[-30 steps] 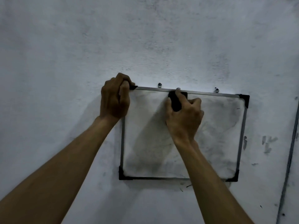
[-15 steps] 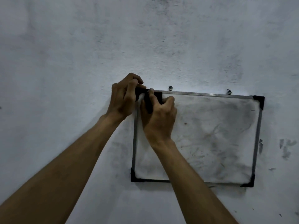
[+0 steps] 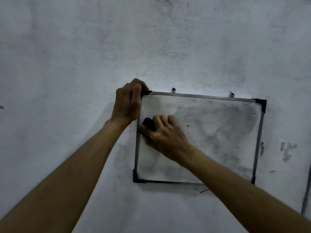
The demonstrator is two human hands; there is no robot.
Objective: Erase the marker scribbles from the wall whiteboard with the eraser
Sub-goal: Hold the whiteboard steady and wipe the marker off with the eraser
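A small whiteboard (image 3: 218,132) with a metal frame and black corners hangs on the wall, its face covered in grey marker smears. My left hand (image 3: 128,102) grips the board's top left corner. My right hand (image 3: 165,136) holds a black eraser (image 3: 149,124) flat against the board beside the left frame edge, about halfway down. My fingers curl over the eraser and hide most of it.
Two screws (image 3: 173,89) stick out of the grey plaster wall (image 3: 151,39) above the board's top edge. Dark marks (image 3: 286,150) stain the wall to the board's right. A thin pipe (image 3: 305,197) runs down the far right.
My right hand has slid the eraser from the top left corner down along the left edge. My left hand keeps its grip on the corner. The view has shifted slightly.
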